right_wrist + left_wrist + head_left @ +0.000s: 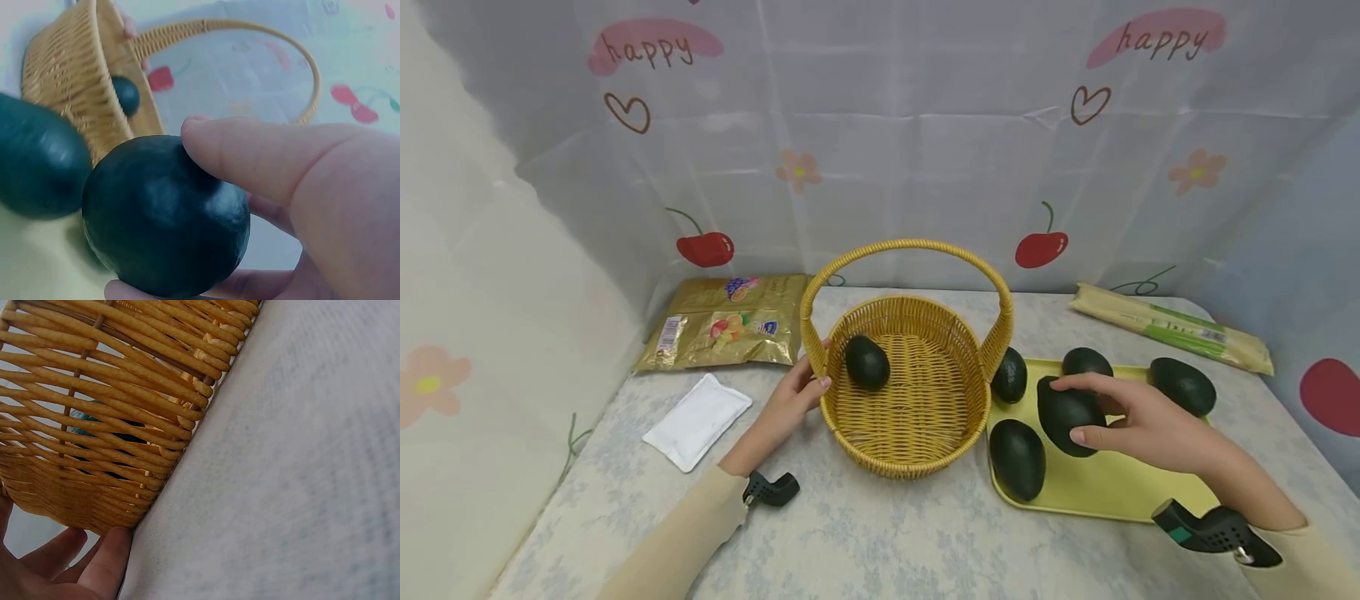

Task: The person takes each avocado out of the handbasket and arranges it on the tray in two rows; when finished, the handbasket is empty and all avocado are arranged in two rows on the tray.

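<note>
My left hand (793,392) holds the side of a yellow wicker basket (906,468) where its tall handle joins the rim. Its fingertips rest against the woven outer wall (94,444) in the left wrist view. One dark green avocado (867,363) lies inside the basket, on the left. Over the yellow tray (1120,500), my right hand (1150,421) grips another avocado (165,215) between thumb and fingers. Around it on the tray are several more avocados, including one at the front left (1017,459) and one at the back right corner (1182,387).
Behind the left hand lies a gold fruit-print bag (726,325), with a white packet (697,422) in front of it. A long beige and green package (1172,327) lies behind the tray. A printed curtain (895,167) closes off the back of the table.
</note>
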A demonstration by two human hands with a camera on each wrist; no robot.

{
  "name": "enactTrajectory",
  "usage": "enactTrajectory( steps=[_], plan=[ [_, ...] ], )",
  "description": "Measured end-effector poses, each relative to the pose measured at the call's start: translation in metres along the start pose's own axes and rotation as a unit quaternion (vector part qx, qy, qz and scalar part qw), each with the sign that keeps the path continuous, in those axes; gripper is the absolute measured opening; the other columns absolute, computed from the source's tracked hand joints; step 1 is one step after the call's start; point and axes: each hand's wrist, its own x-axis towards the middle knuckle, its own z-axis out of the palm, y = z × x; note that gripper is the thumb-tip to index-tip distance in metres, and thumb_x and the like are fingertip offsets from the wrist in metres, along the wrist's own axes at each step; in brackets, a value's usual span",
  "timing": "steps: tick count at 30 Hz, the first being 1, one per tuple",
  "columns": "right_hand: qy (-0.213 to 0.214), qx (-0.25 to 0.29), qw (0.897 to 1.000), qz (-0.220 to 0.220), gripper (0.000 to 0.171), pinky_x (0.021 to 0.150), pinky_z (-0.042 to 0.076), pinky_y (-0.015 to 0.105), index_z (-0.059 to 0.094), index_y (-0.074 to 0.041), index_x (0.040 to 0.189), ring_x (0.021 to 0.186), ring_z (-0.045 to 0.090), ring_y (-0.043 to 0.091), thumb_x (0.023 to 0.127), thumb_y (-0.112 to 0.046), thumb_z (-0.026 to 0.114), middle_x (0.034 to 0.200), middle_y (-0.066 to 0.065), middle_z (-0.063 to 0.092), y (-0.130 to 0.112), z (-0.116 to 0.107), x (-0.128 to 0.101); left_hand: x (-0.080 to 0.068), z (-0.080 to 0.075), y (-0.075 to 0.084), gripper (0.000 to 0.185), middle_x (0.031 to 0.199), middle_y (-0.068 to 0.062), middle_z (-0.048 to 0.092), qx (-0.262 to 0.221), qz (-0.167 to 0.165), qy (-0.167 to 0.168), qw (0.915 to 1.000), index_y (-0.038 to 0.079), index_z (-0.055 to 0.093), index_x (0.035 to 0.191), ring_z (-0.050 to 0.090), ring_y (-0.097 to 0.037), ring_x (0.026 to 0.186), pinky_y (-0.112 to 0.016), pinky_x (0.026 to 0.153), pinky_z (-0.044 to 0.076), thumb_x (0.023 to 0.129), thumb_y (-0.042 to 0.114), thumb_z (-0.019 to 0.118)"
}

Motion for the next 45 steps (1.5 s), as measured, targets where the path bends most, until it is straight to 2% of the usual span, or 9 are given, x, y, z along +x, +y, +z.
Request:
enactTrajectory(
  steps=[2,7,9,16,22,26,32,37,45],
  plan=[
    [0.012,-0.002,1.000,0.008,0.054,0.073,0.059,0.025,0.055,-0.013,0.143,0.103,0.068,-0.002,0.093,-0.017,0.075,0.143,0.009,0.056,0.009,0.000,-0.007,0.000,0.000,0.000,0.063,0.164,-0.026,0.029,0.001,0.002,0.002,1.0000,0.010,0.023,0.163,0.043,-0.048,0.141,-0.028,0.097,0.056,0.106,0.011,0.048],
    [0.043,-0.005,0.999,0.021,0.055,0.070,0.058,0.023,0.056,-0.009,0.142,0.098,0.069,-0.005,0.091,-0.011,0.076,0.132,-0.038,0.045,0.028,0.001,-0.022,-0.001,-0.002,0.001,0.064,0.164,-0.027,0.029,0.006,0.003,0.001,1.0000,0.010,0.022,0.163,0.043,-0.049,0.141,-0.028,0.096,0.056,0.106,0.011,0.048],
    [0.047,-0.001,0.998,0.030,0.055,0.070,0.057,0.022,0.056,-0.008,0.142,0.097,0.068,-0.006,0.091,-0.009,0.076,0.128,-0.046,0.040,0.034,0.001,-0.027,-0.001,-0.002,0.001,0.064,0.164,-0.026,0.029,0.009,0.002,0.000,1.0000,0.011,0.022,0.164,0.043,-0.049,0.141,-0.029,0.097,0.056,0.106,0.012,0.049],
    [0.047,0.015,0.997,0.057,0.055,0.070,0.057,0.022,0.053,-0.004,0.143,0.096,0.066,-0.008,0.092,-0.009,0.074,0.128,-0.047,0.039,0.045,0.004,-0.038,-0.002,-0.004,0.002,0.063,0.165,-0.025,0.028,0.009,0.000,0.005,0.9999,0.012,0.023,0.164,0.043,-0.048,0.142,-0.035,0.099,0.056,0.106,0.013,0.049],
    [0.050,0.007,0.996,0.076,0.054,0.069,0.057,0.021,0.054,-0.003,0.142,0.094,0.065,-0.008,0.092,-0.010,0.075,0.125,-0.048,0.038,0.057,0.007,-0.048,-0.001,-0.003,0.001,0.063,0.163,-0.028,0.031,-0.002,0.000,0.002,1.0000,0.010,0.023,0.163,0.044,-0.049,0.139,-0.031,0.096,0.057,0.106,0.012,0.049],
    [0.050,0.016,0.996,0.067,0.053,0.070,0.057,0.021,0.056,-0.003,0.139,0.099,0.058,-0.015,0.090,-0.006,0.075,0.125,-0.046,0.042,0.068,0.010,-0.055,0.001,-0.002,0.001,0.063,0.160,-0.029,0.034,-0.015,-0.001,-0.001,0.9999,0.011,0.023,0.163,0.046,-0.049,0.138,-0.030,0.094,0.058,0.105,0.011,0.049],
    [0.052,0.005,0.997,0.063,0.051,0.073,0.055,0.018,0.060,-0.007,0.136,0.106,0.050,-0.021,0.088,-0.010,0.078,0.125,-0.044,0.046,0.079,0.014,-0.060,0.002,-0.001,0.001,0.063,0.163,-0.026,0.031,-0.021,-0.003,0.000,0.9998,0.011,0.023,0.163,0.044,-0.046,0.140,-0.030,0.095,0.057,0.106,0.010,0.049],
    [0.036,0.018,0.997,0.067,0.049,0.076,0.054,0.017,0.060,-0.007,0.137,0.110,0.044,-0.024,0.090,-0.011,0.076,0.126,-0.043,0.048,0.083,0.018,-0.060,0.001,0.000,0.001,0.063,0.163,-0.027,0.031,-0.019,-0.004,-0.001,0.9998,0.010,0.023,0.163,0.044,-0.047,0.140,-0.032,0.096,0.057,0.105,0.011,0.049],
    [0.029,0.017,0.997,0.073,0.049,0.076,0.054,0.017,0.060,-0.006,0.136,0.109,0.045,-0.023,0.091,-0.012,0.076,0.125,-0.044,0.046,0.084,0.024,-0.058,0.000,0.000,0.000,0.064,0.161,-0.029,0.032,-0.018,0.000,-0.004,0.9998,0.009,0.023,0.163,0.046,-0.048,0.138,-0.034,0.097,0.058,0.105,0.012,0.049]
  ],
)
